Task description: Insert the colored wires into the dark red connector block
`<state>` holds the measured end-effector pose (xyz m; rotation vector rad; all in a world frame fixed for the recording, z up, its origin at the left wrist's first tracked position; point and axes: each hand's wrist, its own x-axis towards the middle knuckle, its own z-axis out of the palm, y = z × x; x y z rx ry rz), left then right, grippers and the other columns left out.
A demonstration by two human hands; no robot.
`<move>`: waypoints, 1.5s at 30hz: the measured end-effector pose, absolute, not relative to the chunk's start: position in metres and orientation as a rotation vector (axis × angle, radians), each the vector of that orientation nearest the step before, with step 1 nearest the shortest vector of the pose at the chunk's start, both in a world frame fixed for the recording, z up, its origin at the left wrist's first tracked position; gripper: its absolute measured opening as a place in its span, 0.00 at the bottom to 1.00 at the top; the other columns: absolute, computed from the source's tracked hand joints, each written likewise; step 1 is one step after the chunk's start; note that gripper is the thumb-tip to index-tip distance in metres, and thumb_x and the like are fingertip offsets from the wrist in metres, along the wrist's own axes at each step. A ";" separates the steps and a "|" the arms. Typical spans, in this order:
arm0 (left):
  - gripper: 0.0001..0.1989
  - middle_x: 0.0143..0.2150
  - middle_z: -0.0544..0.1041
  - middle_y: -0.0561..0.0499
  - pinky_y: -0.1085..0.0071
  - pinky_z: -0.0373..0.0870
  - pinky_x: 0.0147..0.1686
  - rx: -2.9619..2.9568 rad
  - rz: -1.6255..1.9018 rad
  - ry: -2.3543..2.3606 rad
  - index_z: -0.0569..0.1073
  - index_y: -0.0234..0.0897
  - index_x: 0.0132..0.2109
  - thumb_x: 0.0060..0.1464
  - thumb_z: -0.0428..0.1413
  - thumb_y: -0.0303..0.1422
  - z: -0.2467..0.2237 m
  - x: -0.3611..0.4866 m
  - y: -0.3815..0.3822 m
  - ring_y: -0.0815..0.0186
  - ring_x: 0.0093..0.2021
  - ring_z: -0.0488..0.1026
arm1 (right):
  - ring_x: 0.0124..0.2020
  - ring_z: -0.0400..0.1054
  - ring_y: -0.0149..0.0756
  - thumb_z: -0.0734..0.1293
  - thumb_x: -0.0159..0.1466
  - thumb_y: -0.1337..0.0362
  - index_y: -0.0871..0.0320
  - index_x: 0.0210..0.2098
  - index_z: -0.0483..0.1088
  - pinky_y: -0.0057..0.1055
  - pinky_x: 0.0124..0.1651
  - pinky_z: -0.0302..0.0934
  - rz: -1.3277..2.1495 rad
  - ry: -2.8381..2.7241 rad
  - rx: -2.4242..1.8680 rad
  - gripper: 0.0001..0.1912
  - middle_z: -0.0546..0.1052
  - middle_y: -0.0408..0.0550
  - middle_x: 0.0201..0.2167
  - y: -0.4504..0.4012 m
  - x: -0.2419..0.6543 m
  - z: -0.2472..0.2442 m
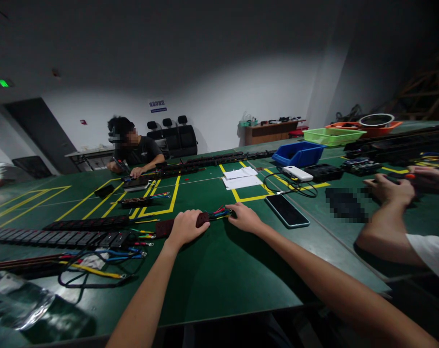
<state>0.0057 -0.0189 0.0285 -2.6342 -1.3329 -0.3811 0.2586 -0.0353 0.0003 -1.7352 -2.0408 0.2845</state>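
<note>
Table [205,290], green, beneath your hands. Dark red block [163,228], lying on it, long axis running roughly left to right. Your left hand [185,227], the nearer, closed over its middle. Your right hand [246,217], beyond its right end, fingertips at the coloured wires [219,212] that leave it; whether they pinch cannot be told.

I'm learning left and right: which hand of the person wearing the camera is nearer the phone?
Right. The right hand is just left of the phone, by the coloured wires. The left hand is farther left, on the dark red piece.
</note>
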 end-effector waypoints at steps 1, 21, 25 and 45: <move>0.23 0.43 0.78 0.46 0.64 0.62 0.40 -2.632 -0.380 -1.327 0.73 0.38 0.49 0.62 0.50 0.52 0.028 0.006 -0.019 0.56 0.43 0.74 | 0.46 0.72 0.42 0.64 0.64 0.60 0.52 0.62 0.68 0.32 0.47 0.61 0.286 -2.042 -1.742 0.27 0.74 0.53 0.52 -0.036 0.259 0.000; 0.23 0.43 0.78 0.45 0.63 0.63 0.42 -2.628 -0.383 -1.334 0.73 0.39 0.50 0.61 0.50 0.52 0.029 0.006 -0.020 0.56 0.43 0.74 | 0.30 0.66 0.33 0.65 0.61 0.65 0.54 0.60 0.68 0.26 0.33 0.55 0.539 -2.041 -1.404 0.27 0.75 0.42 0.31 -0.035 0.252 -0.004; 0.23 0.43 0.78 0.45 0.63 0.63 0.41 -2.621 -0.383 -1.328 0.73 0.39 0.49 0.62 0.50 0.52 0.029 0.006 -0.020 0.56 0.43 0.74 | 0.32 0.70 0.36 0.64 0.63 0.62 0.57 0.65 0.61 0.28 0.34 0.55 0.451 -1.968 -1.589 0.30 0.78 0.46 0.33 -0.042 0.242 0.001; 0.23 0.44 0.78 0.45 0.63 0.64 0.43 -2.626 -0.361 -1.353 0.73 0.38 0.50 0.61 0.50 0.52 0.031 0.007 -0.021 0.56 0.44 0.74 | 0.27 0.67 0.32 0.64 0.62 0.66 0.62 0.64 0.65 0.27 0.32 0.55 0.516 -1.923 -1.507 0.30 0.76 0.42 0.26 -0.030 0.257 -0.003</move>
